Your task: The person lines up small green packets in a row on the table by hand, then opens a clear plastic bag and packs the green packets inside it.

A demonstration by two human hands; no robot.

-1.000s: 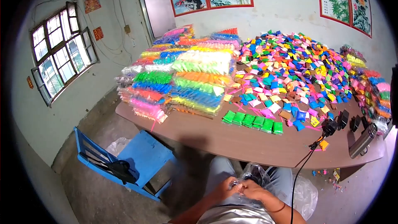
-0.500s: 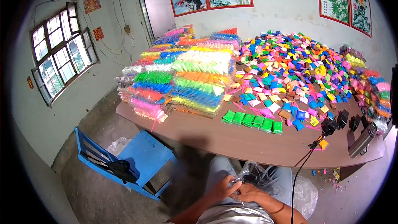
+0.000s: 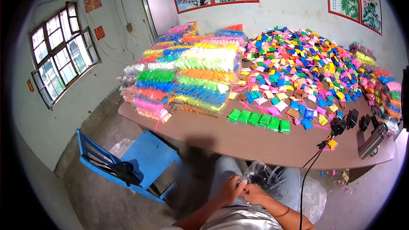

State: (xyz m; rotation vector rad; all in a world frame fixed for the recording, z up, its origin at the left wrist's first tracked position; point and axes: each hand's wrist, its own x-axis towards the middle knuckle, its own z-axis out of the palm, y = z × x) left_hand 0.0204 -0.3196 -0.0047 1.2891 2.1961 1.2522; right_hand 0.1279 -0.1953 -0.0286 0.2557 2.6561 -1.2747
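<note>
Over my lap, my left hand [image 3: 231,188] and my right hand [image 3: 254,194] meet, both with fingers closed on a clear plastic bag [image 3: 260,174]. The bag spreads from my fingers over my thighs, to the right. Beyond them on the brown table [image 3: 204,138] lies a row of several green packets [image 3: 258,119] near the front edge. Behind that row is a large heap of small packets [image 3: 298,66] in many colours. Stacked bagged strips of coloured packets [image 3: 183,72] fill the table's left side.
A blue chair [image 3: 149,157] with a black strap bag stands at the left. Black devices with cables [image 3: 338,127] and a metal flask [image 3: 372,141] are on the table's right. A black cable hangs past my right arm. More plastic [image 3: 313,196] lies at the lower right.
My hands have shifted slightly against each other, still together on the plastic. The bag's upper part has changed its folds. The view has tilted a little.
</note>
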